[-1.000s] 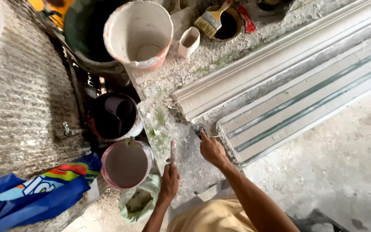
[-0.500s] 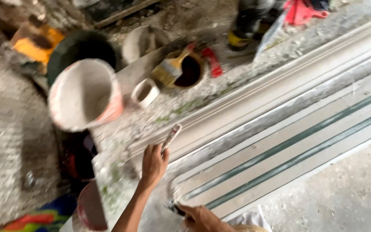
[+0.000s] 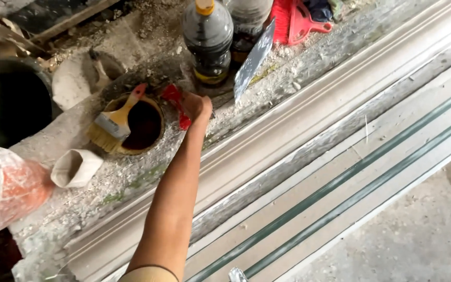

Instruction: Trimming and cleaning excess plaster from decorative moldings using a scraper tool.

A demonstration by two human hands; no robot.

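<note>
Left hand: the left hand [image 3: 197, 107] is stretched far out at the end of a straight arm, fingers closed round the handle of a putty knife [image 3: 254, 60].
Putty knife: its grey, plaster-flecked blade slants up and away from the fist, with the tip just beside a dark bottle [image 3: 208, 39] with a yellow cap. I cannot tell whether they touch.
Right hand: out of the picture, so its state cannot be told. Only a small metal tip [image 3: 236, 274] shows at the lower edge.
Near the fist: a red-handled tool [image 3: 177, 104] lies just left of it, against a round tin [image 3: 157, 112] of dark liquid. A paintbrush [image 3: 111, 124] rests across the tin's rim.
Further off: a small white cup [image 3: 76, 167] lies on its side, with a plaster-smeared bucket [image 3: 1, 188] at the left edge. A red dustpan [image 3: 301, 21] sits behind the bottles.
Worktop: the worktop [image 3: 131, 42] is gritty and strewn with crumbs. A long moulded strip [image 3: 309, 120] runs diagonally under the arm.
Step in hand: by the look of it, a reach with the knife to the far side of the strip.
Next move calls for: care with the blade, since the bottles and tin crowd that spot.
Changed in half a second: the knife was held upright over the near edge of the strip and is now carried out to the bottles. The right hand, then low in view, has gone.
</note>
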